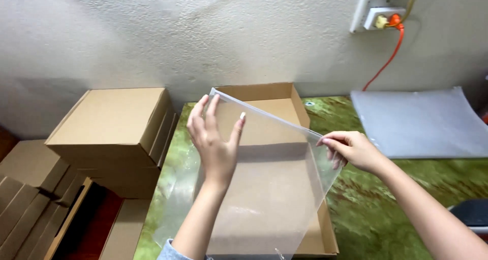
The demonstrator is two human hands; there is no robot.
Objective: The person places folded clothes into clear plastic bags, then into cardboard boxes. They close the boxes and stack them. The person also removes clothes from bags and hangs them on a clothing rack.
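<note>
surface: green mottled table [386,189] | on it: open cardboard box [284,95]; grey sheet stack [422,123], probably plastic
</note>
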